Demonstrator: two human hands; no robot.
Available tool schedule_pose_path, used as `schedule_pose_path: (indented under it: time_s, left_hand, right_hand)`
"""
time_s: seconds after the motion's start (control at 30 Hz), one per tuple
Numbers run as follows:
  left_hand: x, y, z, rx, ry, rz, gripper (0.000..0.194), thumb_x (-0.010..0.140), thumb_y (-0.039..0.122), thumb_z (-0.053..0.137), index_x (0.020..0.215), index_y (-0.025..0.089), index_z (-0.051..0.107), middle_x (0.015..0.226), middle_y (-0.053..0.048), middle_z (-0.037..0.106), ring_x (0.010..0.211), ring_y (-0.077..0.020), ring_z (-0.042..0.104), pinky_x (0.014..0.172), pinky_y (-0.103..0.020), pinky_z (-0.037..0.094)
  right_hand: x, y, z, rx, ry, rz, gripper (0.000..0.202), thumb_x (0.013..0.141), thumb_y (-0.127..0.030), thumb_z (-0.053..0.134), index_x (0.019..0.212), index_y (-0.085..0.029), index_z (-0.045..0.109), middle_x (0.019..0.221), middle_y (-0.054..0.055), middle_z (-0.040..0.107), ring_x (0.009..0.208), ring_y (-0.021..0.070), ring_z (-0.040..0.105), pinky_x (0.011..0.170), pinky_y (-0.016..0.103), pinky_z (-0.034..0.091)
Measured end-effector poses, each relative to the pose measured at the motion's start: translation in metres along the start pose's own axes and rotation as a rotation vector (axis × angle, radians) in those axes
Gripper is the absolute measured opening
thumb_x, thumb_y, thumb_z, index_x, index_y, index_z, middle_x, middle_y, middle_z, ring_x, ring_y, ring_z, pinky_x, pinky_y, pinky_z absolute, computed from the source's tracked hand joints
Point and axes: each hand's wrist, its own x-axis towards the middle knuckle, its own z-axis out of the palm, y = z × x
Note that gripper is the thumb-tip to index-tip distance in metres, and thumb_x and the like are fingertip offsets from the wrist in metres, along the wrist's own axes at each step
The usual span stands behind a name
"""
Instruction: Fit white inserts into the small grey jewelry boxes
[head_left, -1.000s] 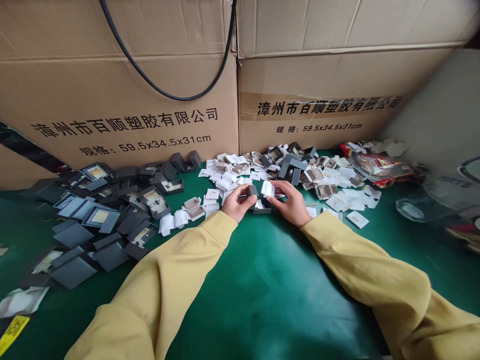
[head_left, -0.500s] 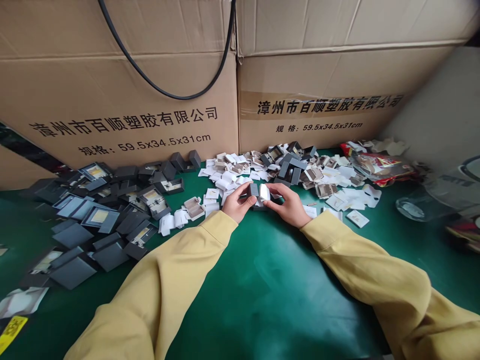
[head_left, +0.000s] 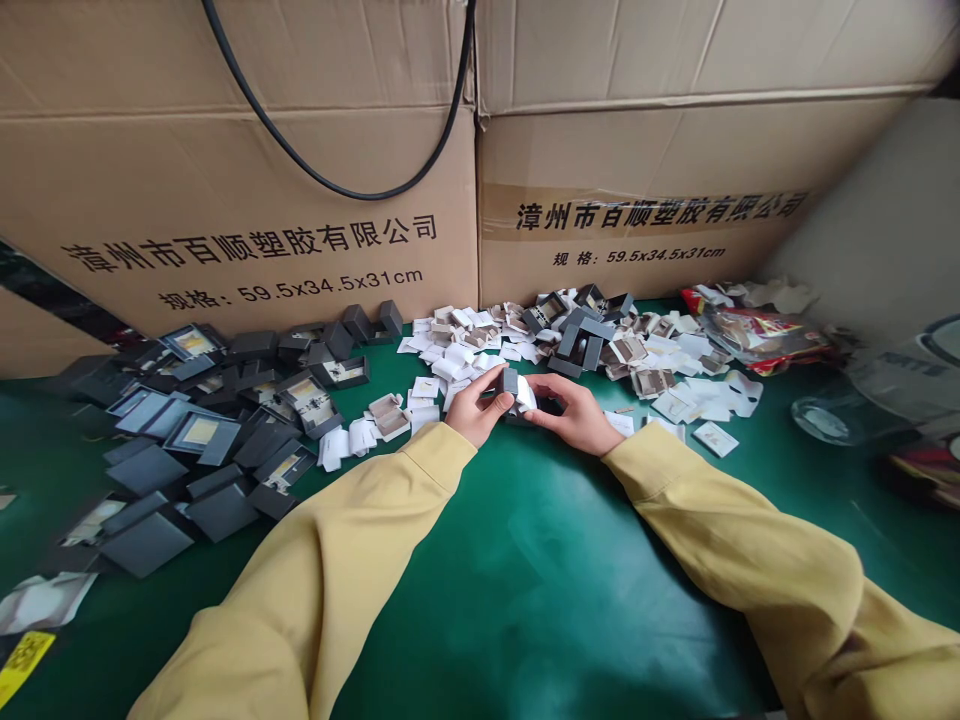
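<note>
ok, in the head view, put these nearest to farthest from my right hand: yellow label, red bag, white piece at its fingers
From your right hand:
1. White piece, at its fingertips.
2. Red bag, back right.
3. Yellow label, front left corner.

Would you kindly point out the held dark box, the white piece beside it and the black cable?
Held dark box [head_left: 509,381]: head view, its visible face.
White piece [head_left: 526,394]: head view, its visible middle.
Black cable [head_left: 371,196]: head view, its loop's bottom.
</note>
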Motion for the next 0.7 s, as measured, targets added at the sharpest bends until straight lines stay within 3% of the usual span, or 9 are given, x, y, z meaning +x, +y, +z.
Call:
schedule_pose_path:
  time_s: [0.4,0.57,0.7]
  left_hand:
    - [-0.002,0.001,0.002,-0.014,0.008,-0.008,0.068,0.069,0.047,0.062,0.124,0.010,0.047,0.126,-0.015,0.050,0.115,-0.0269,0.048,0.093,-0.033,0.044]
    - [-0.002,0.002,0.002,0.011,0.016,-0.015,0.067,0.070,0.047,0.061,0.124,0.009,0.048,0.126,-0.015,0.050,0.114,-0.0267,0.049,0.093,-0.034,0.044]
    - [-0.002,0.002,0.002,0.028,0.031,-0.021,0.066,0.070,0.048,0.061,0.124,0.011,0.048,0.125,-0.014,0.051,0.115,-0.0267,0.048,0.090,-0.033,0.046]
  right_hand:
    - [0.003,-0.005,-0.008,-0.228,-0.056,-0.062,0.042,0.077,-0.043,0.057,0.113,-0.022,0.052,0.103,0.008,0.057,0.095,0.0225,0.054,0.085,0.038,0.045]
    - [0.002,0.000,-0.008,-0.199,-0.063,-0.034,0.053,0.072,-0.048,0.062,0.116,-0.022,0.047,0.099,0.007,0.059,0.089,0.0214,0.056,0.080,0.037,0.048]
    - [-0.001,0.004,-0.006,-0.233,-0.017,-0.088,0.035,0.074,-0.047,0.060,0.097,-0.022,0.054,0.096,0.007,0.060,0.088,0.0216,0.055,0.079,0.038,0.047]
